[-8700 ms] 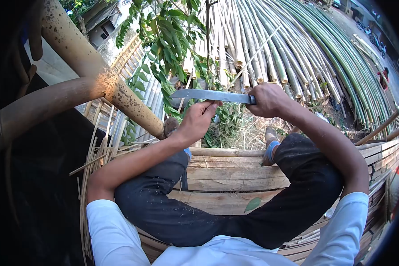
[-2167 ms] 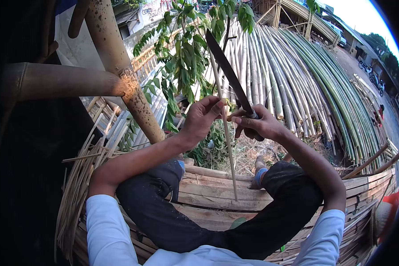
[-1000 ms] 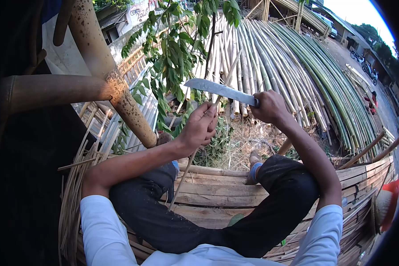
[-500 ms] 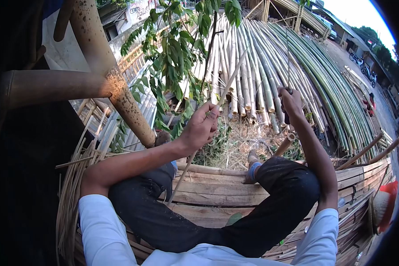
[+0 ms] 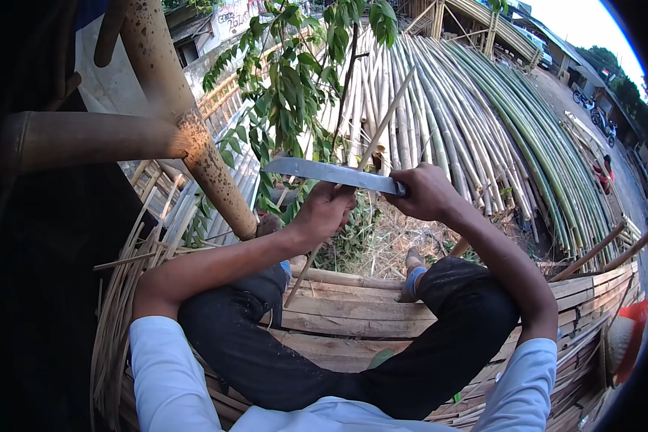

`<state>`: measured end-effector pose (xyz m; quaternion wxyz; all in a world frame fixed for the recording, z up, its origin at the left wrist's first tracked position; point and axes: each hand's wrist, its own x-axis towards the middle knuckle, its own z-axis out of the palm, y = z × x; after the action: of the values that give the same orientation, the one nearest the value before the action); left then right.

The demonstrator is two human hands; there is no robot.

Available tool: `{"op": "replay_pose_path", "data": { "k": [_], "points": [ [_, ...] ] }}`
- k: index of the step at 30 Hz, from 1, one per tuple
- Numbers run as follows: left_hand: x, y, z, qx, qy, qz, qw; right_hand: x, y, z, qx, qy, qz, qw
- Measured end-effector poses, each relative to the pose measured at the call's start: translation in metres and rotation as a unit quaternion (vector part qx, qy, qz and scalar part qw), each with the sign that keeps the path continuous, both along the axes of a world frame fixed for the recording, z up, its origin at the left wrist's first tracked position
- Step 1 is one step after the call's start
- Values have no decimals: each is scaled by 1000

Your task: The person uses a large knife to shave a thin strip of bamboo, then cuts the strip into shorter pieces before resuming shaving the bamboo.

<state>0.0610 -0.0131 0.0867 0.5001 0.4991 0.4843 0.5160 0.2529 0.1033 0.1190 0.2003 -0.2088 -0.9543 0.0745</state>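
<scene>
My left hand (image 5: pixel 324 214) is closed around a thin bamboo strip (image 5: pixel 389 115), which slants from near my left knee up toward the stacked poles. In my right hand (image 5: pixel 426 191) is the handle of a large knife (image 5: pixel 324 173). Its broad, straight blade points left and crosses the strip just above my left fist. The handle is mostly hidden by my fingers.
I sit on a split-bamboo platform (image 5: pixel 353 314). Long bamboo poles (image 5: pixel 439 122) lie stacked in front. A leafy branch (image 5: pixel 295 86) hangs ahead, and a thick bamboo post (image 5: pixel 212 169) stands at left. Thin strips (image 5: pixel 111 338) are bundled beside my left arm.
My right hand has swung left and inward, bringing the knife from upright at the right to lying across the bamboo strip. My left hand stays nearly in place, still gripping the strip.
</scene>
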Motion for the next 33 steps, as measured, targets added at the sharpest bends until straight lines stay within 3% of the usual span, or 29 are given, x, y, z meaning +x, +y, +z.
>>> {"op": "replay_pose_path", "data": {
  "k": [8, 15, 19, 21, 22, 23, 25, 26, 29, 31, 33],
  "points": [
    [1, -1, 3, 83, 73, 22, 994, -2, 2, -3, 8, -38, -116, 992],
    [0, -4, 8, 65, 50, -4, 997, 7, 13, -2, 44, -73, -173, 981],
    [-1, -3, 3, 60, 54, 21, 997, 18, 28, -1, -43, -50, -232, 970],
    [-2, -3, -3, 61, 60, 18, 996, 33, 35, 3, -72, 0, -319, 945],
    [-2, -3, -4, 62, 74, 11, 995, 40, 47, -3, -153, 41, -322, 933],
    [-2, -2, -6, 62, 88, 5, 994, 45, 53, -10, -153, 39, -323, 933],
    [0, -1, -2, 47, 68, -7, 997, 50, 51, -12, -212, 179, -285, 917],
    [0, 0, 1, 32, 49, -18, 998, 49, 51, -14, -201, 189, -265, 924],
    [6, -1, 7, -2, -12, -9, 1000, 38, 27, 1, -147, 156, -198, 957],
    [5, 3, 4, -2, -19, -18, 1000, 30, 18, 7, -176, 87, -154, 968],
    [3, 5, 3, -1, -23, -26, 999, 21, 11, 7, -99, 9, -124, 987]
  ]
}}
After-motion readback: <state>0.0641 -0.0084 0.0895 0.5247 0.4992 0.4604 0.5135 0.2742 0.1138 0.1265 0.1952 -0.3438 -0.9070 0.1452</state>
